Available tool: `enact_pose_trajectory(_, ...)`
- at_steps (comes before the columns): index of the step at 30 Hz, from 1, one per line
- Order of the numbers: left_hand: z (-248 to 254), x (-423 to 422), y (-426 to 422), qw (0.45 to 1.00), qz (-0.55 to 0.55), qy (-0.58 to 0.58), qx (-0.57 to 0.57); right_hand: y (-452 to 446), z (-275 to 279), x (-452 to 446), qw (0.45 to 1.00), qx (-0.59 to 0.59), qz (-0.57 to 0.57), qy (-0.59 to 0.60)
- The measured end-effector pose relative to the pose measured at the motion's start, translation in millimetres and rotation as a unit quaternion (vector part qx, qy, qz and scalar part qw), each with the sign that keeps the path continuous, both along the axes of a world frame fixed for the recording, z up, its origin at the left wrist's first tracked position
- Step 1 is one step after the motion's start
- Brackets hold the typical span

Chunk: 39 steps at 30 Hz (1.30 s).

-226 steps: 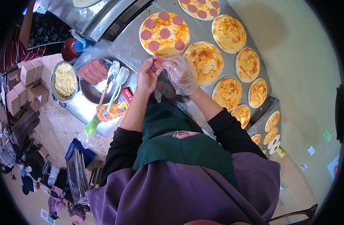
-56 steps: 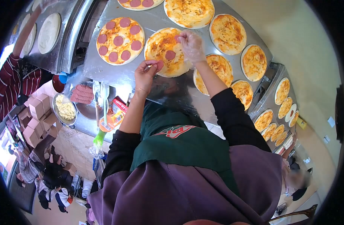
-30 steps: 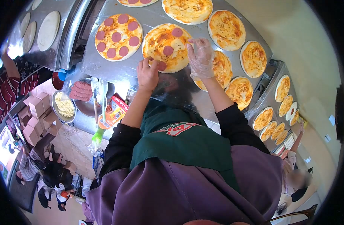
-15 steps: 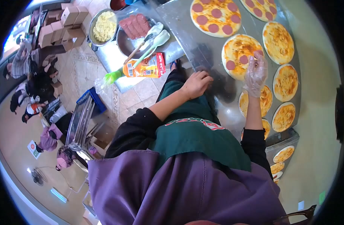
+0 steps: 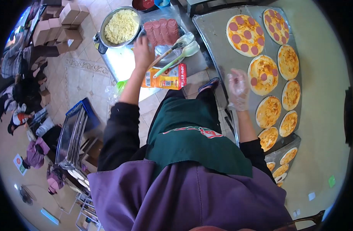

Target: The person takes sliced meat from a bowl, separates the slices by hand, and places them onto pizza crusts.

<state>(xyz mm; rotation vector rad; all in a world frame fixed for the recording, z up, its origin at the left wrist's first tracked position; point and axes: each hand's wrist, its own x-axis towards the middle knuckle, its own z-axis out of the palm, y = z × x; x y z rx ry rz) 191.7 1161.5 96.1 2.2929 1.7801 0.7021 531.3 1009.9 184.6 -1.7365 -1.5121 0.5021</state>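
My bare left hand (image 5: pixel 144 54) reaches over the near left rim of the metal bowl that holds rows of sliced sausage (image 5: pixel 161 31). Its fingers are slightly apart, with nothing visible in them. My right hand (image 5: pixel 238 90), in a clear plastic glove, hovers by the left edge of the metal table (image 5: pixel 218 34). Its fingers are loosely bent and apart, and I see nothing in them. Beside it lies a pizza (image 5: pixel 263 87) with three sausage slices. Two pizzas farther up, a large one (image 5: pixel 242 45) and a smaller one (image 5: pixel 274 17), carry several slices each.
Several sauced bases, such as this pizza base (image 5: pixel 268 111), line the table. A pot of grated cheese (image 5: pixel 121 26) stands left of the sausage. Two spatulas, one with a green handle (image 5: pixel 169 68), lie across the bowl above an orange packet (image 5: pixel 166 79). Other people (image 5: pixel 36 152) are far left.
My left hand has moved from the table edge up and left to the sausage bowl. My right hand has drawn back left from the pizza. The view has shifted.
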Motion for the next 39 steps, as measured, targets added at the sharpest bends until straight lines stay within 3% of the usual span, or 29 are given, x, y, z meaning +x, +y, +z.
enact_pose_trajectory(2,4.3,-12.2,51.7,0.998,0.022,0.046,0.029,-8.3,-11.4,-35.3,0.999,-0.044,0.021,0.001)
enact_pose_trajectory(8,6.3,-6.7,150.5,0.982,-0.138,0.125,-0.018,-33.5,-87.9,-139.8,0.968,-0.239,0.013,0.074)
enact_pose_trajectory(11,-4.5,5.0,180.3,0.935,-0.172,0.25,-0.184,-22.5,-118.7,-180.6,0.939,-0.33,-0.005,0.095)
enact_pose_trajectory(18,-37.6,9.3,208.5,0.905,-0.216,0.245,-0.273,28.8,-154.2,-212.3,0.855,-0.488,-0.072,0.163)
enact_pose_trajectory(22,-25.9,5.6,201.2,0.908,-0.226,0.229,-0.266,16.6,-241.9,-217.2,0.856,-0.499,-0.067,0.121)
enact_pose_trajectory(24,-21.7,4.4,199.0,0.908,-0.226,0.231,-0.266,18.3,-256.0,-217.8,0.807,-0.487,-0.152,0.297)
enact_pose_trajectory(27,-31.0,-7.0,196.3,0.924,-0.236,0.182,-0.242,23.2,-233.0,-215.9,0.782,-0.46,-0.157,0.389)
enact_pose_trajectory(30,-26.9,-13.2,189.0,0.906,-0.22,0.23,-0.279,21.8,-246.5,-216.0,0.798,-0.452,-0.139,0.373)
enact_pose_trajectory(34,-18.6,-24.6,175.6,0.914,-0.251,0.159,-0.277,13.0,-265.6,-219.0,0.819,-0.442,-0.108,0.349)
enact_pose_trajectory(36,-12.0,-27.7,168.2,0.912,-0.244,0.144,-0.297,9.6,-265.2,-218.5,0.847,-0.453,-0.104,0.259)
enact_pose_trajectory(39,-0.4,-33.0,156.1,0.903,-0.239,0.115,-0.339,6.6,-270.2,-216.8,0.839,-0.474,-0.092,0.25)
